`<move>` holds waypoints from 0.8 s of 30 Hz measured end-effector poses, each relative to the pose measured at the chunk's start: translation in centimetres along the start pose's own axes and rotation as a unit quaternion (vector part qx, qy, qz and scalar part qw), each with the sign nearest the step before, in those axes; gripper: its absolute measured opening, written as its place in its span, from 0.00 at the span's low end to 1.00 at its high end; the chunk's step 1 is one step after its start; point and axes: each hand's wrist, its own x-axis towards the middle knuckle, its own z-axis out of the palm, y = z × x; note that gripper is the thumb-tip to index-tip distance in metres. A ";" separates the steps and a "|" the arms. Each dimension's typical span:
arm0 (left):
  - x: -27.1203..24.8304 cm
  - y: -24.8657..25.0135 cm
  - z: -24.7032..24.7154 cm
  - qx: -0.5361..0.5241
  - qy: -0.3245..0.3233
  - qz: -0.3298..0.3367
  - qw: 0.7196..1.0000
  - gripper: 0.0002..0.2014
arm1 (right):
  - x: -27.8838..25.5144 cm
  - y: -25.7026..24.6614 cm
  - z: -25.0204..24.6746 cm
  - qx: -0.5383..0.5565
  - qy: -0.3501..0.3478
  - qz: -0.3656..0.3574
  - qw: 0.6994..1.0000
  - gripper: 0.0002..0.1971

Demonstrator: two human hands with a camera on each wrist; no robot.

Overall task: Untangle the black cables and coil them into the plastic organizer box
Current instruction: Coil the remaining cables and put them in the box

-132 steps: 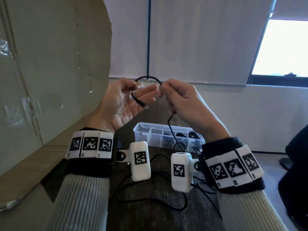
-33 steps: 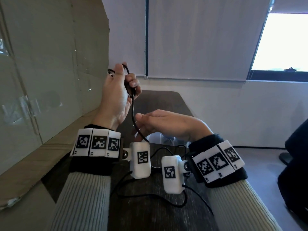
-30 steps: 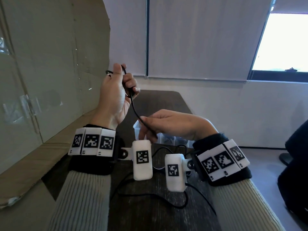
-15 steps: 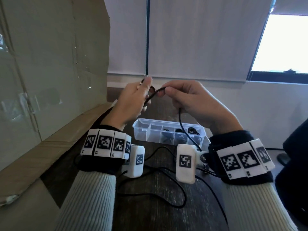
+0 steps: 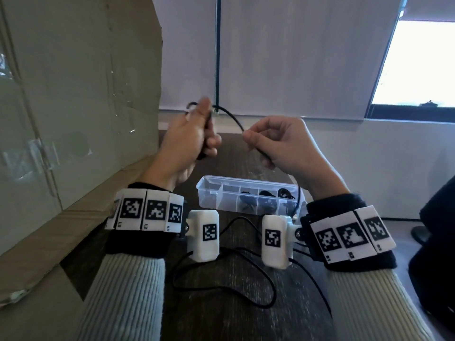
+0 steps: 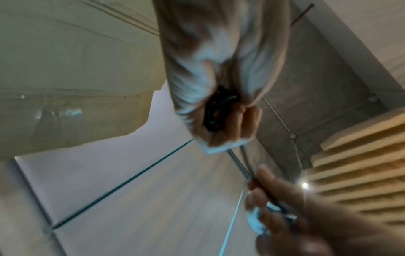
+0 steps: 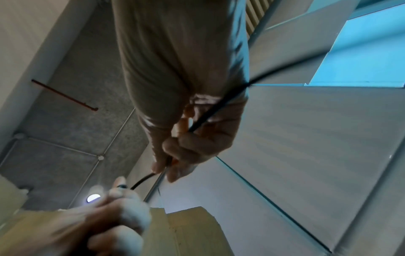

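Observation:
A thin black cable [image 5: 231, 118] arcs between my two raised hands above the table. My left hand [image 5: 197, 136] grips a small coil of it, seen as dark loops [image 6: 215, 112] inside the curled fingers. To the right, my right hand [image 5: 266, 141] pinches the same cable [image 7: 210, 112], which runs down past the wrist. Below the hands a clear plastic organizer box [image 5: 214, 190] lies on the dark table, with black coils [image 5: 266, 195] in its right compartments. More loose black cable [image 5: 221, 286] loops across the table near my wrists.
A large cardboard sheet [image 5: 73, 94] leans along the left side of the dark wooden table [image 5: 234, 316]. White blinds cover the wall behind, with a bright window [image 5: 418, 65] at the right. A dark chair edge [image 5: 438, 242] shows at far right.
My hands were close together half a second ago; now they have drawn apart, stretching an arc of cable between them. A second ago my right hand was low, near the box.

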 end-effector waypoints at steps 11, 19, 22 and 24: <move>0.6 1.0 -2.1 -0.316 0.088 0.006 0.945 0.23 | -0.7 0.2 0.8 -0.054 -0.156 -0.015 0.986 0.09; 1.0 -0.2 -0.7 -0.186 0.171 -0.015 0.967 0.21 | -1.2 -0.5 1.4 -0.109 -0.265 0.006 0.958 0.10; 1.1 -1.0 -0.2 -0.048 0.151 -0.014 0.987 0.19 | -1.1 -0.9 1.0 -0.133 -0.291 -0.015 0.947 0.11; 1.1 -1.4 -0.2 -0.015 0.100 -0.036 0.994 0.15 | -1.1 -1.1 0.5 -0.131 -0.282 -0.035 0.950 0.10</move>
